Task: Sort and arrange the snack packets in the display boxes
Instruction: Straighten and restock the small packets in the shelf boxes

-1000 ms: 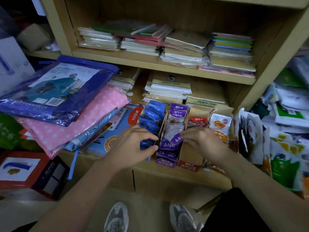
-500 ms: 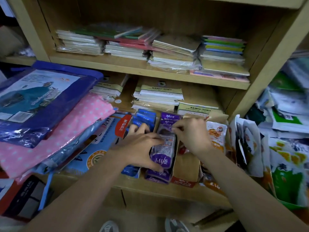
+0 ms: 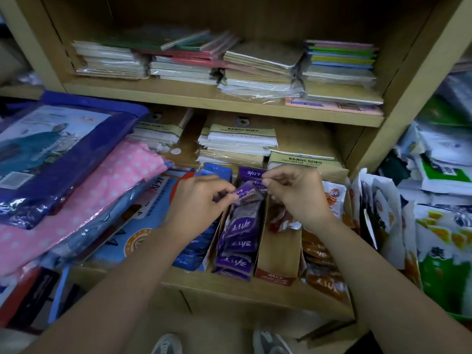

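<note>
Left hand (image 3: 201, 200) has its fingers curled and pinches the top seal of a purple packet (image 3: 244, 192) between thumb and fingertips, with the packet tilted up out of its row. Right hand (image 3: 293, 192) sits just right of it, thumb and forefinger closed in a narrow pinch on the corner of the rear purple packet (image 3: 251, 172). The contact is small and slightly blurred.

The rest of the purple packets (image 3: 237, 233) run from between the hands back toward the person, overlapped like shingles in a narrow display box. Blue packets (image 3: 217, 171) are beyond and under the left hand. Under the right wrist are red packets (image 3: 283, 222) in a mostly empty cardboard display box (image 3: 277, 254). Orange packets (image 3: 321, 261) lie to the right of that forearm. All of this sits on the wooden shelf (image 3: 229, 286).

Handling, as a judgement:
- The packets look light, soft and floppy, with a glossy film that is probably slippery.
- The flat crimped seal at the top is the best place to hold, since the belly would bulge and slide.
- The contents may crush, so a light pinch is enough.
- The row is packed tight, so pulling one packet could drag its neighbours. Steady them with the other hand.
- The box walls are thin card and will flex if pushed.
</note>
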